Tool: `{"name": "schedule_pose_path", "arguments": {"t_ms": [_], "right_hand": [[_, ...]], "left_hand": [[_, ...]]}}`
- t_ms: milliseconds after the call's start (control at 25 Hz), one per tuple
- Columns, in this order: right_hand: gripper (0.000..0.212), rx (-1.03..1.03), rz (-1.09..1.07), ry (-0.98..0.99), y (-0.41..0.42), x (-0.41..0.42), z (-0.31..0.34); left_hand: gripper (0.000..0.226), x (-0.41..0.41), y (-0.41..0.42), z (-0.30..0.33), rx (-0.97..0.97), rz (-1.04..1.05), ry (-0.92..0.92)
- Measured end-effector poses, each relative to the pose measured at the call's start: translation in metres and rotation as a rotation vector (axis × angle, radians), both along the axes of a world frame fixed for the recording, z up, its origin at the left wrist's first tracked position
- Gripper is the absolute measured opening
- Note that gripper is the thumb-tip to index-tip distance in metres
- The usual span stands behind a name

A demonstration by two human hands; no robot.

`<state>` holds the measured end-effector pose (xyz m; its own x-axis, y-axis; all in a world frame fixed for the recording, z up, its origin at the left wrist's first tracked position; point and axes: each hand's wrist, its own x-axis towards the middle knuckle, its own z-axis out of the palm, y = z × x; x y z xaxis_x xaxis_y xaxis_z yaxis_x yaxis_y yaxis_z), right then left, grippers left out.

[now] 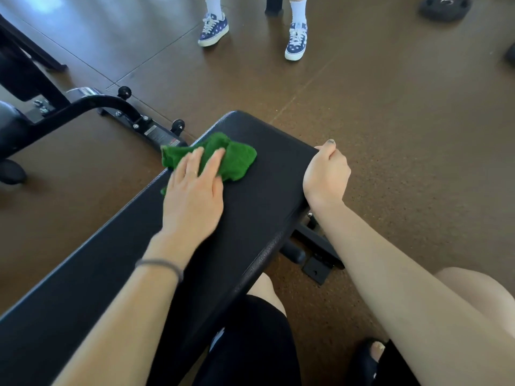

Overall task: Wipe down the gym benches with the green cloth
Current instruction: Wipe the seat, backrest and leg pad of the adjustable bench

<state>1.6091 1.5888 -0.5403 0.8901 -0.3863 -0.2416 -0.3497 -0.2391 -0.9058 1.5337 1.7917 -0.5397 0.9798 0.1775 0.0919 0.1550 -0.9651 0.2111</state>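
Head view looked down on a black padded gym bench [259, 207] that ran from the lower left up toward the middle of the picture, standing on a brown speckled floor [404, 129]. The green cloth [237, 160] lay crumpled on the bench pad near its far end, close to the left edge. The left hand [195, 193] pressed flat on the cloth with its fingers straight and spread, covering the near part of it; a thin dark band [160, 265] circled that wrist. The right hand [326, 174] gripped the right edge of the pad, fingers curled under it and the thumb, its nail painted dark, lying on top. Beyond the bench's left side stood the black frame of another machine [117, 107] with small wheels and a label whose writing was too small to read. At the top, a second person's feet wore white socks and navy sneakers [296, 40] with a white dotted pattern; any brand mark on them could not be made out. A black weight plate [446, 6] lay on the floor at the upper right.
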Motion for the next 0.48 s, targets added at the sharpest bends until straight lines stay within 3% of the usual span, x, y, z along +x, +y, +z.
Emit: {"name": "schedule_pose_path", "arguments": {"t_ms": [80,280,480], "right_hand": [[0.046,-0.01,-0.017,-0.002,0.001,0.003,-0.002],[0.049,0.003,-0.004,-0.006,-0.001,0.0,-0.004],[0.054,0.008,-0.017,-0.036,-0.001,0.003,-0.003]], "left_hand": [[0.05,-0.008,-0.007,-0.005,-0.01,-0.02,0.041],[0.051,0.071,-0.015,0.011,-0.02,-0.084,0.107],[0.056,-0.024,-0.046,-0.003,0.005,-0.272,0.016]]}}
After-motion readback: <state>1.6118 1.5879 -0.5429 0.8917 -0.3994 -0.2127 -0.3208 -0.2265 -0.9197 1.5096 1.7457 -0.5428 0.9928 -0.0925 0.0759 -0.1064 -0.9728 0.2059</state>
